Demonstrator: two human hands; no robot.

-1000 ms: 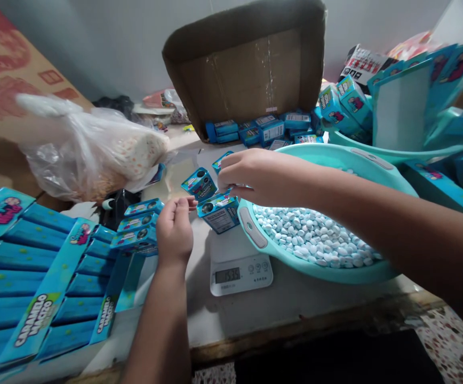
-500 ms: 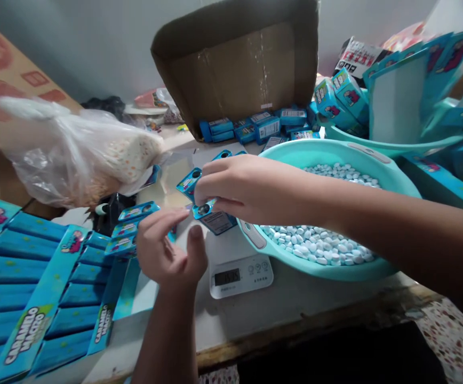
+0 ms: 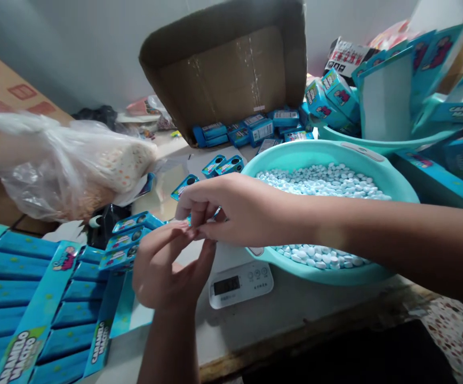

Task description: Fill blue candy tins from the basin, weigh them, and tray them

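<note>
My right hand [image 3: 231, 208] reaches in from the right and is closed on a small blue candy box [image 3: 189, 220], which is almost wholly hidden behind the fingers. My left hand [image 3: 167, 264] meets it from below left, its thumb and fingertips closed on the same box. Under and in front of the hands lies a white digital scale [image 3: 241, 285] with a display too blurred to read. Just right of the hands, a turquoise basin [image 3: 331, 273] holds many small pale blue candies [image 3: 315, 256]. Several upright candy boxes with round openings [image 3: 230, 165] stand behind my right hand.
Display trays of blue boxes [image 3: 31, 320] fill the left, with more small boxes [image 3: 123, 248] beside my left hand. Behind are a tied plastic bag [image 3: 75, 165] and a tipped cardboard carton [image 3: 231, 69] with boxes in it. Another turquoise basin [image 3: 399, 143] stands back right.
My right hand has lifted the candy box off the scale and moved left and down. My left hand has closed in to meet it, and the scale's reading has changed.
</note>
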